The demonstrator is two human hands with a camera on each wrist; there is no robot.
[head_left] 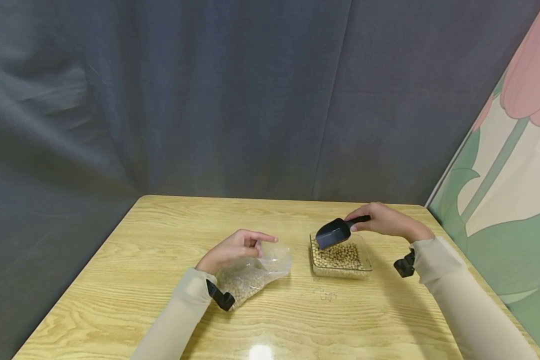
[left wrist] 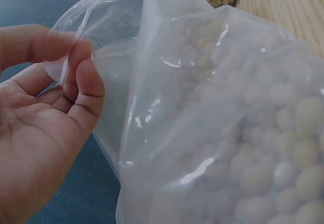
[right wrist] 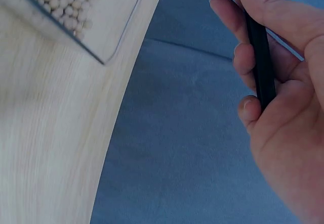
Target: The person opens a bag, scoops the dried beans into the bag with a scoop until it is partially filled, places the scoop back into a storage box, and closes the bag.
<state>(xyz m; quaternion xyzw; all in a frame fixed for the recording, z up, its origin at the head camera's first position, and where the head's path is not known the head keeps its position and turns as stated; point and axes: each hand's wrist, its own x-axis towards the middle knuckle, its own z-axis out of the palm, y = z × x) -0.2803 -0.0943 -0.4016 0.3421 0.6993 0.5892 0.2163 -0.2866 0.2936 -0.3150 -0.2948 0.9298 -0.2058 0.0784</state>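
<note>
My left hand (head_left: 235, 250) pinches the upper edge of a clear plastic bag (left wrist: 152, 82) between thumb and fingers. Round pale beans (left wrist: 273, 168) fill the lower part of the bag, which slumps on the table. In my right hand (head_left: 384, 220) I grip a black scoop (head_left: 333, 234) by its handle, fingers wrapped around it. The scoop's bowl hangs tilted over a clear rectangular container (head_left: 341, 274) holding a layer of similar beans (head_left: 339, 255). In the right wrist view the scoop's handle (right wrist: 260, 62) crosses my palm, and most of its bowl is out of frame.
The wooden table (head_left: 162, 280) carries the bag on the left and the container to its right. Small clear bits (head_left: 326, 295) lie in front of the container. A dark curtain (head_left: 252, 100) hangs behind, and a flower-patterned panel (head_left: 513, 200) stands at the right.
</note>
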